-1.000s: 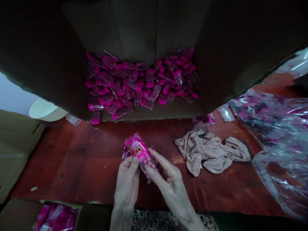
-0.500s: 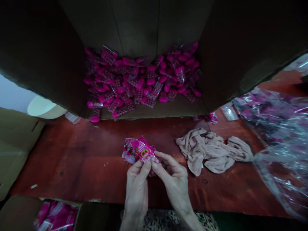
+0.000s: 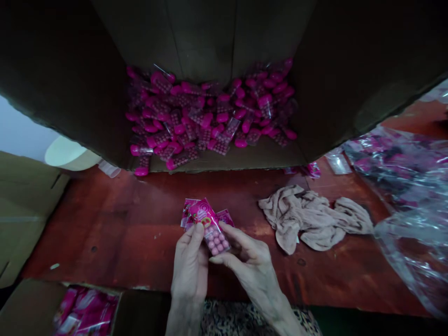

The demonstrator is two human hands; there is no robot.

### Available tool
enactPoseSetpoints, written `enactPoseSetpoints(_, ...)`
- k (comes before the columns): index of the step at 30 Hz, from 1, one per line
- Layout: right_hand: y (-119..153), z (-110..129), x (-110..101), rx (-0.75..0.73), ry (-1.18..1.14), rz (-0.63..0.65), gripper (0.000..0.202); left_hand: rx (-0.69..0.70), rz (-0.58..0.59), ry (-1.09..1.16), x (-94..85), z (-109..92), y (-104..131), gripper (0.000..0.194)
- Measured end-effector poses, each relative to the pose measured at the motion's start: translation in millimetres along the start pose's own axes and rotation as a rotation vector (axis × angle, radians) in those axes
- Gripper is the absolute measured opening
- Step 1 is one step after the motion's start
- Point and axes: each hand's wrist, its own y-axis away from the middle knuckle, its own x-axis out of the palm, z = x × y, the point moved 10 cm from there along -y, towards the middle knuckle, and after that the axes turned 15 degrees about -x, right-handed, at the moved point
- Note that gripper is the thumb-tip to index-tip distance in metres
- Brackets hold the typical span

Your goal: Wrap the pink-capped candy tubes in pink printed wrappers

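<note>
Both hands hold a small clear pack of pink candy balls [image 3: 216, 241] above the table, with a bright pink printed wrapper [image 3: 204, 212] at its upper end. My left hand [image 3: 191, 261] pinches its left edge, thumb on the front. My right hand [image 3: 247, 256] grips from the right, fingers at the side and thumb at the lower corner. Just beyond lie flat pink printed packets [image 3: 225, 216], partly covered by the held pack.
A large cardboard box [image 3: 213, 161] on its side holds many pink-capped candy packs [image 3: 210, 116]. To the right are a crumpled cloth [image 3: 315, 217] and a clear plastic bag [image 3: 416, 186] of pink items. A lower-left carton [image 3: 38, 303] holds pink packets [image 3: 87, 310]. A white bowl [image 3: 70, 156] stands at left.
The candy pack has been turned so its balls now show below the wrapper. My right thumb has moved down to its lower corner, and my left hand has shifted slightly left.
</note>
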Motion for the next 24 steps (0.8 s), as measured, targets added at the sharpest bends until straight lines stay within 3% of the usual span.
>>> enactPoseSetpoints(4,0.3,9.2,-8.1,-0.11,0.101,-0.077,0.045,0.017,0.028,0.001,4.8,2.8,6.6,0.016)
enactPoseSetpoints(11,2.5,22.0,-4.9,-0.217,0.172,-0.084,0.035,0.013,0.048,0.0,2.9,5.3,11.7,0.016)
enactPoseSetpoints(24,10.7,30.6,-4.1,-0.266,0.257,-0.09,0.029,0.035,0.061,-0.062,1.6,6.1,20.6,0.015)
